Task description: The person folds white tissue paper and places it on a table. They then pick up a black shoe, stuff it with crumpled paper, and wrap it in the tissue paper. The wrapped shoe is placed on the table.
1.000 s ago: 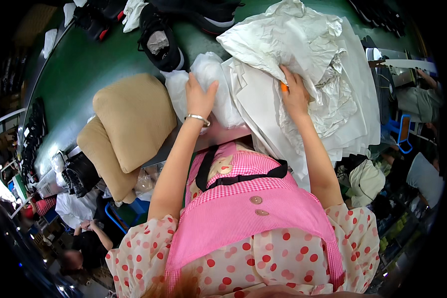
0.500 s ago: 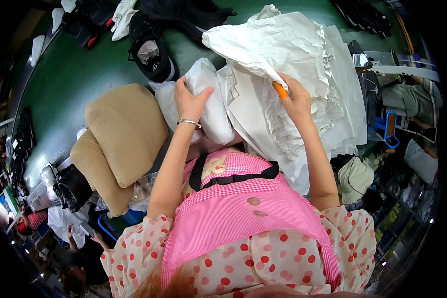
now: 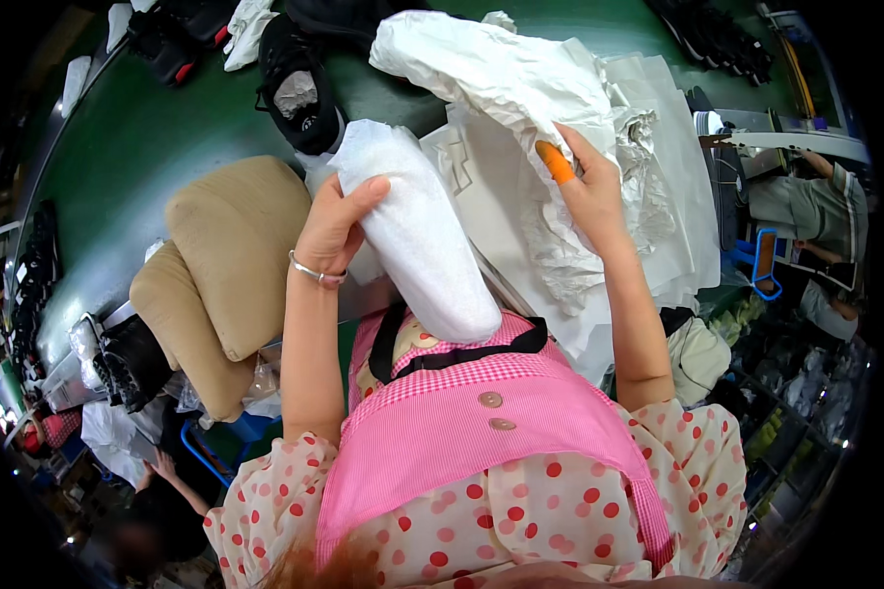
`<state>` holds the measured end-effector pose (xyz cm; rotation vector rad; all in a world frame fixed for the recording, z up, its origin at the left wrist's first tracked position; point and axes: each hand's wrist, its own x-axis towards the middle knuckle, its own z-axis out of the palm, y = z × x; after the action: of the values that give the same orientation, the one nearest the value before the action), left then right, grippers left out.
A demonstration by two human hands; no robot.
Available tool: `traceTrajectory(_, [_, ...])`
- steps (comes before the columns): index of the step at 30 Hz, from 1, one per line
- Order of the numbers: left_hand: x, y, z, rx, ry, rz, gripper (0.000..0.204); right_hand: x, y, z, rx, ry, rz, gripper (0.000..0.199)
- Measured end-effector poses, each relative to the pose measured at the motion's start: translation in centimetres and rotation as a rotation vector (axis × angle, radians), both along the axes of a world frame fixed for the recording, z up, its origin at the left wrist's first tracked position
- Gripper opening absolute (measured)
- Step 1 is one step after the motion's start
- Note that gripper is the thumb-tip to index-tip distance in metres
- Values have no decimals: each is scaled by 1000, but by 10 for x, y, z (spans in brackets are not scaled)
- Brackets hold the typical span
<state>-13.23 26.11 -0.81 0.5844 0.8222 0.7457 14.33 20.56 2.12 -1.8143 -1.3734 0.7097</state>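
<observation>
- White padded sleeve, long and rounded, stands tilted above the pink apron; the left hand is wrapped around its left side, fingers closed on it.
- Crumpled white paper sheet is lifted over the green surface, pinched by the right hand, whose forefinger wears an orange cot.
- Tan cushions lie left; a black shoe sits behind.

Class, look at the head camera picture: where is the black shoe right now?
In the head view the black shoe lies on the green table, upper left of centre, just above the white padded piece in the left hand and beside the tan cushions.
</observation>
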Motion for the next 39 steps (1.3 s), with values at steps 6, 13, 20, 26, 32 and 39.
traceTrajectory(6, [19, -41, -17, -77, 5, -77, 46, -7, 14, 71, 35, 895, 82, 35])
traceTrajectory(13, [46, 2, -34, 42, -58, 170, 42, -53, 18, 135, 267, 1538, 770, 44])
traceTrajectory(20, [4, 3, 20, 155, -196, 312, 42, -64, 10, 105, -208, 1193, 489, 47])
traceTrajectory(26, [-30, -23, 30, 155, -282, 340, 42, -17, -4, 20, -245, 683, 260, 46])
traceTrajectory(32, [-28, -29, 34, 153, -334, 283, 42, -2, -9, 23, -27, -80, 231, 49])
traceTrajectory(39, [43, -11, 18, 74, -314, 123, 42, -60, 2, 42, 498, 82, 309, 51])
